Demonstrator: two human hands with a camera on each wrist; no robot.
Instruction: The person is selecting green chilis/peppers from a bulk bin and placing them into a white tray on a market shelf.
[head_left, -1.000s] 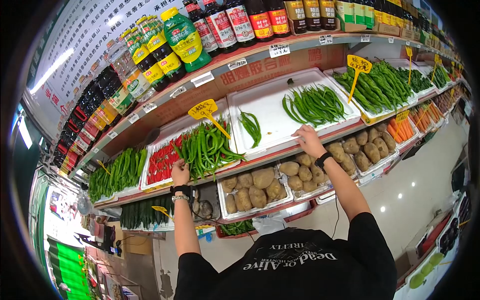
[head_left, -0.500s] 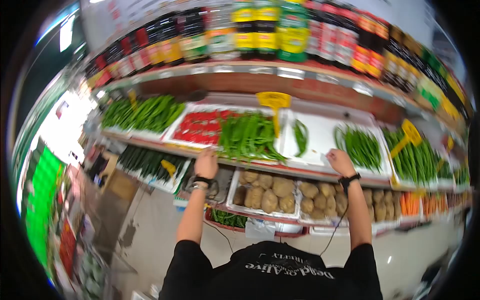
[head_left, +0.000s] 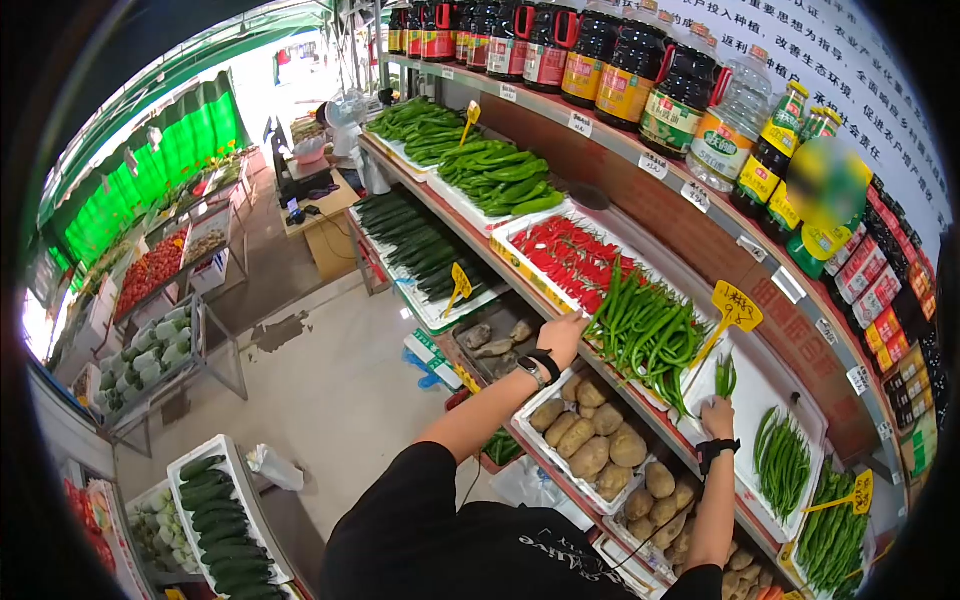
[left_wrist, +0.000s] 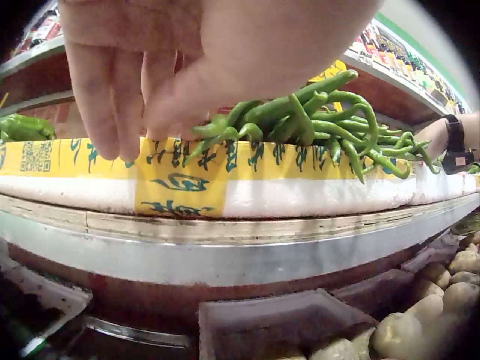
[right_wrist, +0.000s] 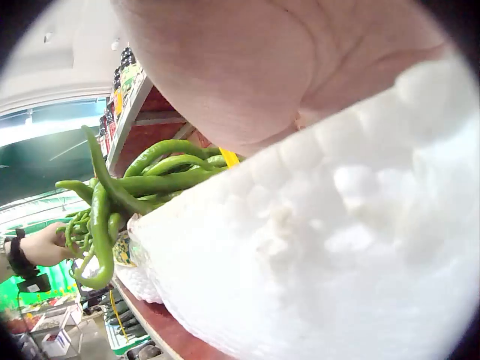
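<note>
In the head view my left hand is at the front edge of the tray of red chilies, beside a heap of long green peppers. Its fingers hang loosely in front of the yellow-taped tray rim in the left wrist view. My right hand reaches into the white foam tray, fingers right at the lower end of a small bunch of green chilies. The foam wall hides its fingertips in the right wrist view; I cannot tell whether they grip the bunch.
A larger pile of green chilies lies farther right in the foam tray. Potatoes fill trays on the shelf below. A yellow price tag stands near my right hand. Sauce bottles line the shelf above.
The head view has swung toward the left of the stall. My right hand has moved left to the small chili bunch. My left hand stays near the front edge of the red chili tray.
</note>
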